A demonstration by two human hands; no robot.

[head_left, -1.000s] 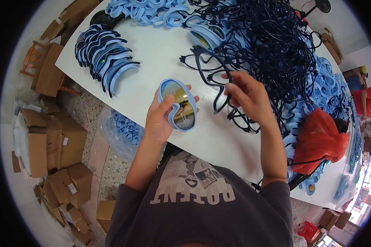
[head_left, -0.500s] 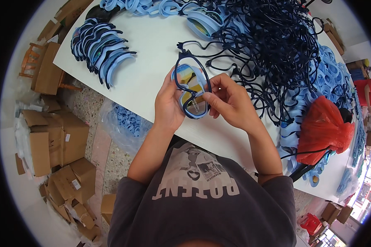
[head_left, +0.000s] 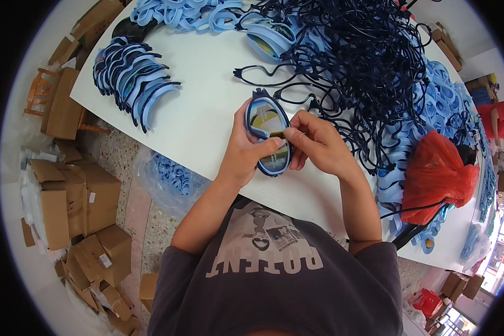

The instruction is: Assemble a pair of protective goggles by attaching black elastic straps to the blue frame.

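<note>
Swim goggles with yellowish mirrored lenses, light blue inside and rimmed by a dark navy frame, are held upright between my hands above the table's near edge. My left hand grips them from the left, its thumb pressed across the nose bridge. On the right rim, the thumb and fingers of my right hand pinch the navy frame near the bridge. The frame follows the lens outline closely. Fingers behind the goggles are hidden. Loose navy frames lie just beyond my hands.
A big tangled heap of navy frames covers the far right, beside light blue goggle parts. Assembled goggles stand in a row at far left. A red plastic bag sits at right. Cardboard boxes fill the floor left.
The navy frame, tilted and partly off the lenses before, now sits round their edge. My left thumb has come over the bridge, and the goggles have shifted slightly right and nearer.
</note>
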